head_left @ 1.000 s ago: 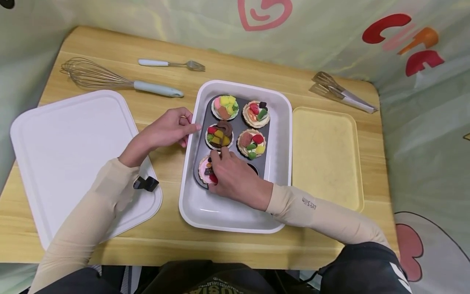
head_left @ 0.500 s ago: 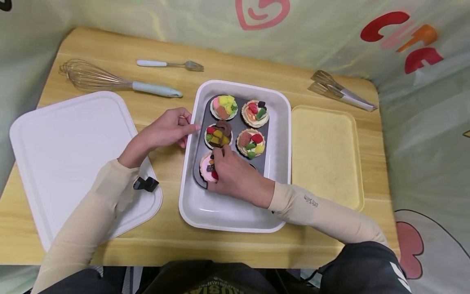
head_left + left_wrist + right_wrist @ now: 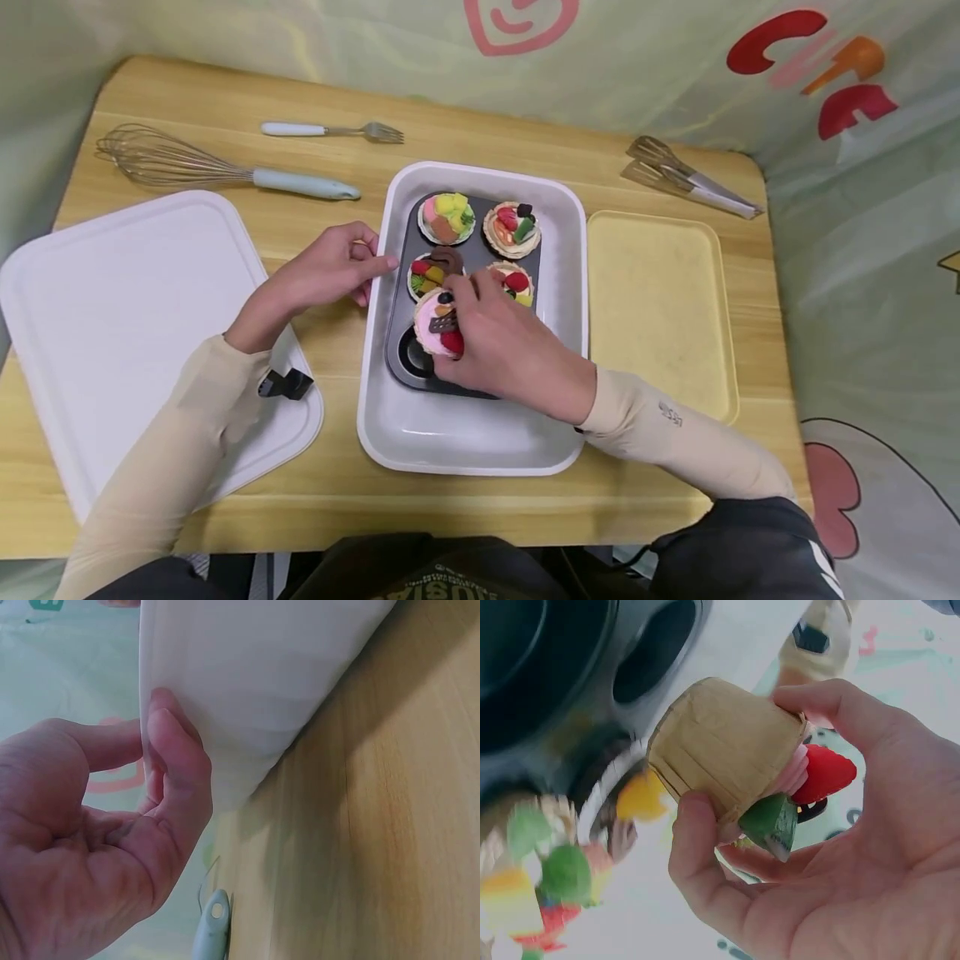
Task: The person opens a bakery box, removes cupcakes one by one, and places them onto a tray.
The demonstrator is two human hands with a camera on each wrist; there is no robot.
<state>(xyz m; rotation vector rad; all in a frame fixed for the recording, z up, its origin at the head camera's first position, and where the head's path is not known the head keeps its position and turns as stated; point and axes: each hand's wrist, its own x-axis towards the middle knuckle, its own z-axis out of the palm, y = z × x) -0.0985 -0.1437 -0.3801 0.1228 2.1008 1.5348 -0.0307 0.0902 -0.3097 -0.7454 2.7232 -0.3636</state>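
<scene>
My right hand [image 3: 510, 337] pinches a pink-topped tart [image 3: 435, 323] with a red berry piece and holds it above the dark muffin tin [image 3: 401, 312]. In the right wrist view the tart's tan case [image 3: 724, 742] is tilted between thumb and fingers. Beneath it a bare cup [image 3: 414, 354] of the tin shows. Several other fruit-topped tarts, such as the one at the back left [image 3: 447, 218], sit in the tin's cups. My left hand [image 3: 330, 267] pinches the left rim of the white deep tray [image 3: 372, 350] that holds the tin, thumb on top and fingers outside.
A white flat tray [image 3: 127, 333] lies at left, under the left forearm. Behind it are a whisk [image 3: 300, 182] and a fork [image 3: 292, 129]. On the right lie a yellow tray [image 3: 660, 308] and metal tongs [image 3: 690, 179]. A printed curtain [image 3: 637, 75] hangs behind the table.
The right hand has lifted the pink tart out of its front-left cup, uncovering the dark hollow, and moved slightly up and right. The left hand keeps its grip on the rim.
</scene>
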